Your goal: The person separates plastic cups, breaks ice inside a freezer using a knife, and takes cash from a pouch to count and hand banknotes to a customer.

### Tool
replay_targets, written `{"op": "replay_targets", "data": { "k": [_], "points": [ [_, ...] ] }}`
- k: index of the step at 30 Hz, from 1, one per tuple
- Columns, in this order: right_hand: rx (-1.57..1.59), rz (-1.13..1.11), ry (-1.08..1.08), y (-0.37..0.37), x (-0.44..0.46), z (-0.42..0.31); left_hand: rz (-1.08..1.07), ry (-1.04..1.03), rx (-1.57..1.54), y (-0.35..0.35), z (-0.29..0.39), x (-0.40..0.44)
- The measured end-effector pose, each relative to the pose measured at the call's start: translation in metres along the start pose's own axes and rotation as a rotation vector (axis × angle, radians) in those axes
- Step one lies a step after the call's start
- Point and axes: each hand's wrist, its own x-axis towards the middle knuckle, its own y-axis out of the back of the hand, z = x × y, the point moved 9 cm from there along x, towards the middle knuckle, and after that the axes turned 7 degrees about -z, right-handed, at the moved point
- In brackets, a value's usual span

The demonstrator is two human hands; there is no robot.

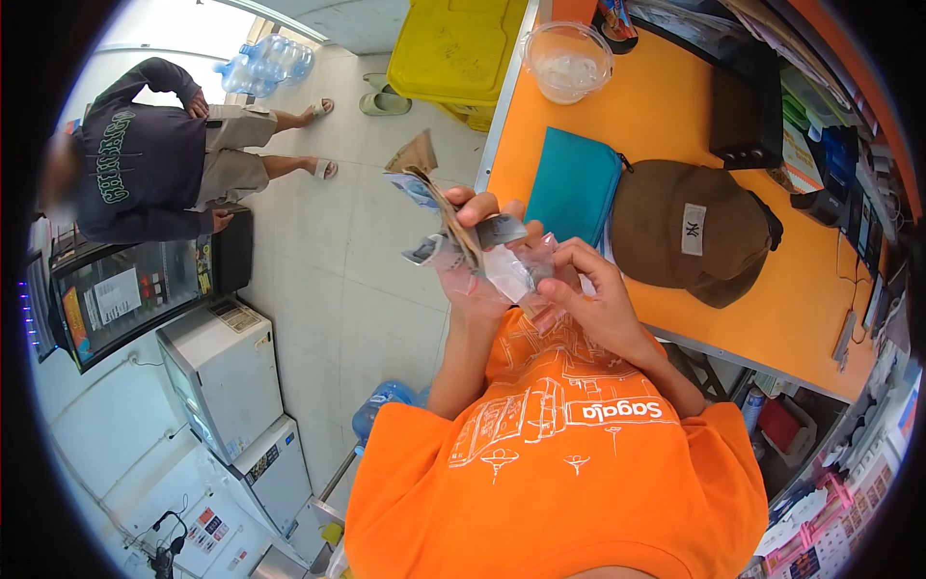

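My left hand [475,265] is closed around a fanned bunch of banknotes [449,224], some brownish and some grey-blue, which stick up past the fingers. Beside them, between both hands, is a crumpled clear plastic bag [508,273]. With thumb and fingers bent, my right hand [596,294] pinches this bag in front of my orange shirt. Something small and greyish shows inside the bag near my right fingertips, too unclear to name. A pinkish-red piece pokes out below the right hand.
On the orange desk [666,101] to the right lie a teal zip pouch [571,183], a brown cap [675,227] and a clear plastic tub [567,72]. A yellow bin [453,48] stands beyond. At left, a person in a dark hoodie [145,159] stands by a glass-topped black cabinet [125,289].
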Motion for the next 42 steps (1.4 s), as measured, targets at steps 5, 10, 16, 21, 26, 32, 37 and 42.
{"op": "replay_targets", "data": {
  "k": [5,10,16,21,26,32,37,42],
  "points": [
    [0.54,-0.067,-0.057,-0.001,0.001,0.013,0.026,-0.035,0.03,0.0,-0.001,-0.003],
    [0.547,-0.046,-0.074,0.004,-0.003,0.013,-0.027,-0.08,-0.103,-0.003,-0.002,-0.002],
    [0.516,-0.038,-0.055,0.007,-0.003,0.014,-0.006,-0.071,-0.03,-0.004,0.001,-0.003],
    [0.203,0.266,-0.163,0.063,-0.019,0.031,-0.133,0.072,0.186,0.002,0.018,-0.01],
    [-0.162,0.329,-0.292,0.093,-0.036,0.05,0.468,0.27,0.826,0.046,0.029,-0.023],
    [-0.186,0.229,-0.274,0.057,-0.017,0.061,0.572,0.446,0.932,0.102,0.017,-0.042],
    [-0.403,0.231,0.121,0.025,-0.009,-0.003,0.615,0.451,0.763,0.108,0.025,-0.05],
    [-0.572,0.235,0.05,0.011,-0.004,-0.017,0.652,0.422,0.619,0.113,0.031,-0.059]
  ]
}}
